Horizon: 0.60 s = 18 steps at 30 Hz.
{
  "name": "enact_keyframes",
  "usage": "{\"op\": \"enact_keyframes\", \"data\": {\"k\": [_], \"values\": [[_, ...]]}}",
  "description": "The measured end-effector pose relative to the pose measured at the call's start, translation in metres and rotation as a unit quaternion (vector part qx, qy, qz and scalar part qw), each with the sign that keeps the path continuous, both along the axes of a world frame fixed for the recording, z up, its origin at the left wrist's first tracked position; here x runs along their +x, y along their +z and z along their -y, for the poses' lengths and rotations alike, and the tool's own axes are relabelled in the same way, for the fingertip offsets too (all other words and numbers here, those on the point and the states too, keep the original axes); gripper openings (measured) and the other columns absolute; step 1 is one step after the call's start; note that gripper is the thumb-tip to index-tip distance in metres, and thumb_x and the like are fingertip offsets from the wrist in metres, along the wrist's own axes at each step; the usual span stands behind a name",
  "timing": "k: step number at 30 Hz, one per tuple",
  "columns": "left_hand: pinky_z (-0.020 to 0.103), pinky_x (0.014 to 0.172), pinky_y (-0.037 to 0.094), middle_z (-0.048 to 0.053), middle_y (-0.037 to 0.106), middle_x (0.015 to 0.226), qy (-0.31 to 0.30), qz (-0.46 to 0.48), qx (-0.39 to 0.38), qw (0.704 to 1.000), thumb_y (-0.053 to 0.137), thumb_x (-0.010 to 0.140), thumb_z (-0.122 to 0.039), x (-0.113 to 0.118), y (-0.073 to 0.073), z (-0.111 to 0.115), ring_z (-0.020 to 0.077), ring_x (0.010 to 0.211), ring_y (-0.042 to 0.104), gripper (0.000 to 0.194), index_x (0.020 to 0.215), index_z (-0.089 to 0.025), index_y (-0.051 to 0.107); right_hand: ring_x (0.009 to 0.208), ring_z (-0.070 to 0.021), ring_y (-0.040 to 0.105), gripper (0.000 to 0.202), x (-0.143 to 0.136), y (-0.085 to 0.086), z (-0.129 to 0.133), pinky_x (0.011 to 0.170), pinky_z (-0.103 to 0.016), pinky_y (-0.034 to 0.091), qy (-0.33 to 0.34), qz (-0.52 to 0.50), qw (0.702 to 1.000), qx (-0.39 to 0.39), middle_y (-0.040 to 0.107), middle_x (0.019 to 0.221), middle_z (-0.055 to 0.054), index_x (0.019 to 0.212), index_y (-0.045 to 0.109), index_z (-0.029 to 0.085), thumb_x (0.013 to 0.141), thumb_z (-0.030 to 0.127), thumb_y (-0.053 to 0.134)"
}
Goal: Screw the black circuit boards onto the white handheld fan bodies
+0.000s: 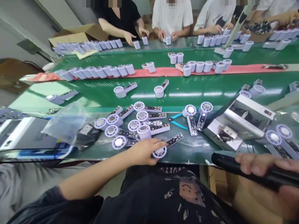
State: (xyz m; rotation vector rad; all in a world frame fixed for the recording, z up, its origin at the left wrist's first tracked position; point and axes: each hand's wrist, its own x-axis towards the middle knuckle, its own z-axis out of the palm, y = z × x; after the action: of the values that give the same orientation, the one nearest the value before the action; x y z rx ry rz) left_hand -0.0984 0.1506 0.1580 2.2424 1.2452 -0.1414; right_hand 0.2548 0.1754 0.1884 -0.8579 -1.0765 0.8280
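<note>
At the table's near edge, my left hand (146, 151) is closed around the round head of a lavender handheld fan body (159, 152). The fan's handle, with a bare circuit board, points away to the right and rests near the tabletop. My right hand (261, 166) grips a thick black electric screwdriver (226, 162) at the lower right, its front end pointing left and apart from the fan. Several similar fan bodies (134, 125) lie clustered just beyond my left hand. Blue-handled cutters (178, 121) lie open behind the held fan, with two more fan bodies (190, 111) beside them.
A grey metal machine (240, 121) stands on the right, with fan bodies (273, 137) beyond it. On the left are a clear plastic bag (66, 124) and a white box-like device (25, 133). Fan bodies line the red strip (163, 72) across the green belt. Several co-workers (172, 18) sit opposite.
</note>
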Motion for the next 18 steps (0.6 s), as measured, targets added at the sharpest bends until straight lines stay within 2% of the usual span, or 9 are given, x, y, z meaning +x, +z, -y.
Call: {"op": "enact_keyframes", "data": {"k": [3, 6, 7, 9, 11, 13, 15, 18], "values": [[0.04, 0.106, 0.053, 0.016, 0.059, 0.144, -0.002, 0.004, 0.012, 1.0, 0.066, 0.077, -0.011, -0.005, -0.006, 0.001, 0.0284, 0.128, 0.062, 0.067, 0.142, -0.019, 0.055, 0.037, -0.0165, 0.047, 0.025, -0.003, 0.0, -0.005, 0.041, -0.04, 0.049, 0.074, 0.032, 0.996, 0.037, 0.047, 0.047, 0.002, 0.097, 0.074, 0.038, 0.073, 0.044, 0.074], [0.048, 0.111, 0.049, 0.02, 0.047, 0.156, -0.003, -0.019, 0.091, 0.996, 0.066, 0.085, -0.02, 0.005, 0.0, 0.003, 0.0338, 0.14, 0.052, 0.06, 0.144, -0.015, 0.053, 0.036, -0.0147, 0.048, 0.027, 0.001, 0.005, -0.005, 0.04, -0.035, 0.049, 0.111, 0.053, 0.99, 0.07, 0.049, 0.047, 0.004, 0.102, 0.074, 0.039, 0.076, 0.045, 0.073], [0.05, 0.11, 0.05, 0.02, 0.048, 0.155, 0.0, -0.034, 0.119, 0.992, 0.065, 0.089, -0.024, 0.012, 0.002, 0.004, 0.035, 0.139, 0.052, 0.056, 0.143, -0.014, 0.054, 0.036, -0.0139, 0.047, 0.027, 0.002, 0.008, -0.003, 0.04, -0.034, 0.049, 0.109, 0.058, 0.989, 0.078, 0.048, 0.048, 0.005, 0.102, 0.074, 0.039, 0.075, 0.044, 0.073], [0.049, 0.1, 0.055, 0.02, 0.061, 0.142, 0.013, -0.075, 0.151, 0.986, 0.059, 0.095, -0.027, 0.028, 0.004, 0.006, 0.0347, 0.126, 0.061, 0.046, 0.138, -0.012, 0.059, 0.04, -0.0124, 0.051, 0.024, 0.0, 0.014, 0.005, 0.045, -0.032, 0.052, 0.076, 0.057, 0.994, 0.053, 0.051, 0.053, 0.006, 0.1, 0.074, 0.039, 0.077, 0.046, 0.074], [0.046, 0.09, 0.058, 0.018, 0.071, 0.124, 0.022, -0.112, 0.168, 0.979, 0.052, 0.097, -0.02, 0.042, 0.002, 0.007, 0.0318, 0.109, 0.069, 0.037, 0.13, -0.011, 0.064, 0.051, -0.0117, 0.056, 0.025, -0.005, 0.022, 0.014, 0.056, -0.033, 0.056, 0.021, 0.043, 0.999, 0.001, 0.056, 0.063, 0.005, 0.1, 0.074, 0.036, 0.079, 0.049, 0.077], [0.045, 0.087, 0.058, 0.016, 0.074, 0.115, 0.004, -0.112, 0.19, 0.975, 0.048, 0.095, -0.013, 0.049, -0.002, 0.006, 0.0302, 0.1, 0.071, 0.035, 0.124, -0.01, 0.068, 0.057, -0.0112, 0.058, 0.025, -0.008, 0.029, 0.02, 0.065, -0.033, 0.059, -0.004, 0.04, 0.999, -0.014, 0.058, 0.068, 0.005, 0.101, 0.074, 0.033, 0.08, 0.048, 0.078], [0.045, 0.09, 0.058, 0.015, 0.073, 0.118, -0.023, -0.088, 0.236, 0.968, 0.045, 0.093, -0.007, 0.051, -0.006, 0.007, 0.0307, 0.105, 0.07, 0.038, 0.122, -0.012, 0.069, 0.059, -0.011, 0.06, 0.024, -0.006, 0.032, 0.018, 0.068, -0.032, 0.061, 0.008, 0.056, 0.998, 0.013, 0.06, 0.069, 0.005, 0.103, 0.075, 0.031, 0.083, 0.044, 0.076], [0.043, 0.089, 0.058, 0.015, 0.073, 0.118, -0.051, -0.054, 0.321, 0.944, 0.041, 0.088, 0.0, 0.053, -0.011, 0.01, 0.0321, 0.11, 0.068, 0.044, 0.117, -0.012, 0.072, 0.055, -0.0095, 0.061, 0.027, 0.0, 0.031, -0.002, 0.061, -0.029, 0.062, 0.007, 0.096, 0.987, 0.132, 0.062, 0.069, 0.005, 0.107, 0.074, 0.025, 0.086, 0.04, 0.068]]}}
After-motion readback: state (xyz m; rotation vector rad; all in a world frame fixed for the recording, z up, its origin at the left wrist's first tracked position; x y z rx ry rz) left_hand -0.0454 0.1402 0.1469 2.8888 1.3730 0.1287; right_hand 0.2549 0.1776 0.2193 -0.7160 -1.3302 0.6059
